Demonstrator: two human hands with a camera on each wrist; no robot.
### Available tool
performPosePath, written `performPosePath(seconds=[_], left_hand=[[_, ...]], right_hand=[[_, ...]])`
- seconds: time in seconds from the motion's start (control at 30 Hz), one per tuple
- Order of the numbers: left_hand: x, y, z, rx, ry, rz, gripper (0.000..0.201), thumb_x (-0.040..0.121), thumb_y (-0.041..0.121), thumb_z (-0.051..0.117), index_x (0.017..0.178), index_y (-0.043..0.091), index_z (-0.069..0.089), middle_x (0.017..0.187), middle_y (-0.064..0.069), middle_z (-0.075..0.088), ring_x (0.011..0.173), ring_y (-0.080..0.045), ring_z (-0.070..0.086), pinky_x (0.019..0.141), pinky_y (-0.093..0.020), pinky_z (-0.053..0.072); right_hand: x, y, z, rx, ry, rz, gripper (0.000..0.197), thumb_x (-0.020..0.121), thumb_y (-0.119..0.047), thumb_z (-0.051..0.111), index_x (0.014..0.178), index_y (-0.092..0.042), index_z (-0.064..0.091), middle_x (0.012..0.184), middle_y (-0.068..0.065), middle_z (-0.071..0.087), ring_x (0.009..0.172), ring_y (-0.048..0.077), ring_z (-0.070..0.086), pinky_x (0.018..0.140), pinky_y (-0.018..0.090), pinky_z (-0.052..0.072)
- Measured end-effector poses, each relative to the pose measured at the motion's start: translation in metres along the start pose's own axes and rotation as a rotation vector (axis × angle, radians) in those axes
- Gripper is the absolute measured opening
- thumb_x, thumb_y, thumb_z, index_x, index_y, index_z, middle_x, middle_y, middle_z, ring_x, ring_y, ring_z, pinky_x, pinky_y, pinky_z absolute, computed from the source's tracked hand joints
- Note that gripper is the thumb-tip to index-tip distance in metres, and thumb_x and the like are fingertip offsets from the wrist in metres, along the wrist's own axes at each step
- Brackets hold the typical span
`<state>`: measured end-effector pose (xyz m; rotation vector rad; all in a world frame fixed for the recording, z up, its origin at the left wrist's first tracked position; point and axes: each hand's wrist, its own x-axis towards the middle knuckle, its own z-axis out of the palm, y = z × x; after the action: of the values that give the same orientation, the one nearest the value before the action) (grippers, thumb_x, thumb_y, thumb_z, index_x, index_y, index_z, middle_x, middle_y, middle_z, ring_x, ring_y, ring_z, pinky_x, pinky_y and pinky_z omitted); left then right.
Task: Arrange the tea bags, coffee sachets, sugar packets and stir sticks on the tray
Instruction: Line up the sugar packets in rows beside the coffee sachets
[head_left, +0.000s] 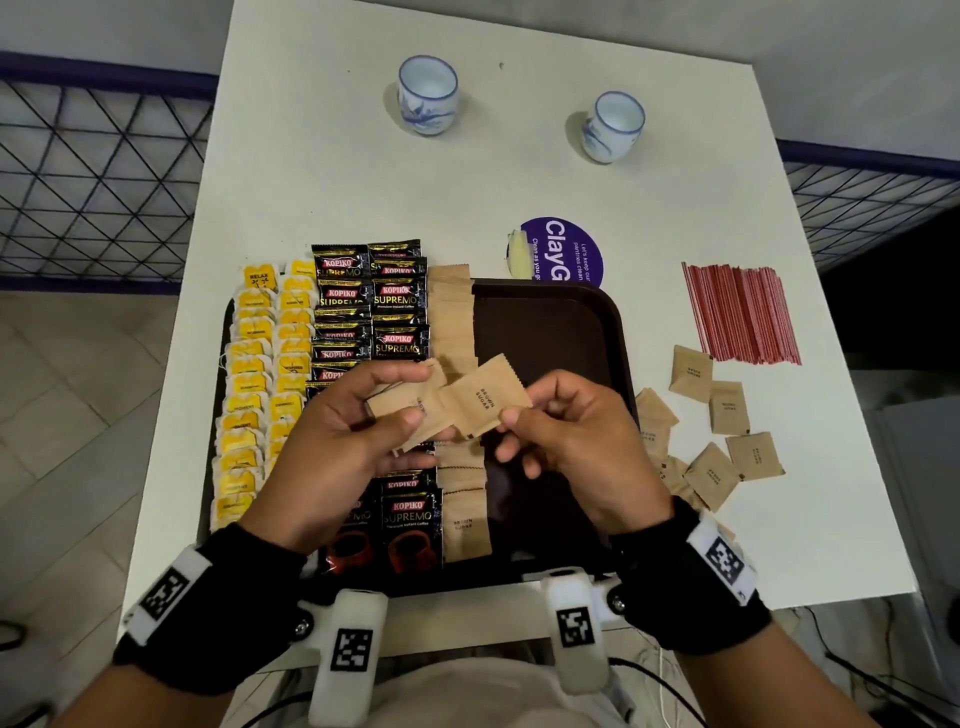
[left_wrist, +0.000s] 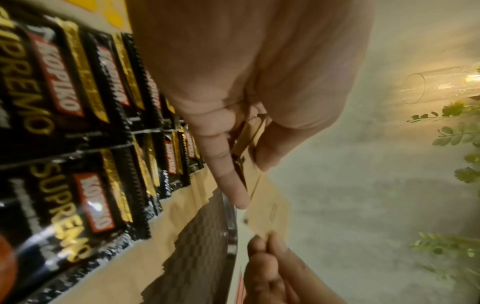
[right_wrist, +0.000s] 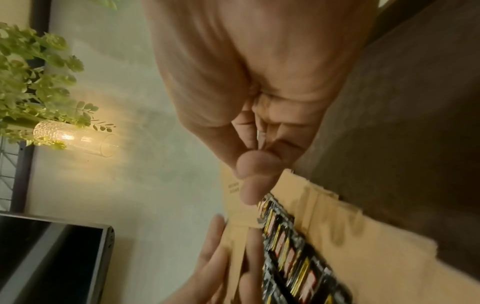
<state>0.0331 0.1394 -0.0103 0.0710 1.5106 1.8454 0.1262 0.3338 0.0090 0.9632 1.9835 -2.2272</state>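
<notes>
A dark brown tray (head_left: 550, 332) holds rows of yellow tea bags (head_left: 254, 395), black coffee sachets (head_left: 397, 306) and a column of brown sugar packets (head_left: 454, 322). Above the tray my left hand (head_left: 374, 410) holds a small stack of sugar packets (head_left: 410, 410) between thumb and fingers. My right hand (head_left: 524, 410) pinches one brown sugar packet (head_left: 483, 400) by its corner, right beside that stack. In the left wrist view the left hand (left_wrist: 246, 164) grips the packets (left_wrist: 267, 214). The right wrist view shows the right hand (right_wrist: 249, 181) on the packet (right_wrist: 233, 189). Red stir sticks (head_left: 743, 312) lie on the table to the right.
Several loose sugar packets (head_left: 727, 421) lie on the white table (head_left: 363, 182) right of the tray. Two white-and-blue cups (head_left: 427, 93) (head_left: 613, 126) stand at the back. A purple round sticker (head_left: 566, 249) sits behind the tray. The tray's right half is bare.
</notes>
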Motion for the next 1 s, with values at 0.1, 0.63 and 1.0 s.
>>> performPosePath(seconds=[0.1, 0.63, 1.0], left_hand=[[-0.005, -0.002, -0.011, -0.061, 0.010, -0.048, 0.036, 0.096, -0.008, 0.050, 0.115, 0.018, 0.067, 0.127, -0.002, 0.071, 0.097, -0.039, 0.075, 0.072, -0.037, 0.064], [-0.005, -0.004, -0.018, -0.031, -0.008, -0.100, 0.038, 0.097, -0.009, 0.048, 0.119, 0.016, 0.068, 0.129, -0.005, 0.068, 0.098, -0.040, 0.074, 0.074, -0.039, 0.064], [-0.005, -0.004, -0.022, -0.046, -0.002, -0.098, 0.037, 0.097, -0.008, 0.049, 0.121, 0.014, 0.066, 0.126, -0.008, 0.070, 0.098, -0.041, 0.074, 0.074, -0.039, 0.064]], right_hand=[[-0.007, 0.008, -0.019, -0.156, -0.055, 0.032, 0.011, 0.085, 0.008, 0.070, 0.087, 0.003, 0.060, 0.074, 0.017, 0.070, 0.054, 0.022, 0.065, 0.043, 0.025, 0.045], [-0.016, 0.031, -0.008, -0.641, -0.352, 0.303, 0.017, 0.093, -0.018, 0.066, 0.085, -0.005, 0.071, 0.069, 0.003, 0.072, 0.051, 0.015, 0.063, 0.048, 0.023, 0.045], [-0.017, 0.026, -0.012, -0.714, -0.381, 0.276, 0.022, 0.094, -0.027, 0.067, 0.083, -0.009, 0.072, 0.072, 0.007, 0.074, 0.050, 0.013, 0.065, 0.051, 0.027, 0.047]])
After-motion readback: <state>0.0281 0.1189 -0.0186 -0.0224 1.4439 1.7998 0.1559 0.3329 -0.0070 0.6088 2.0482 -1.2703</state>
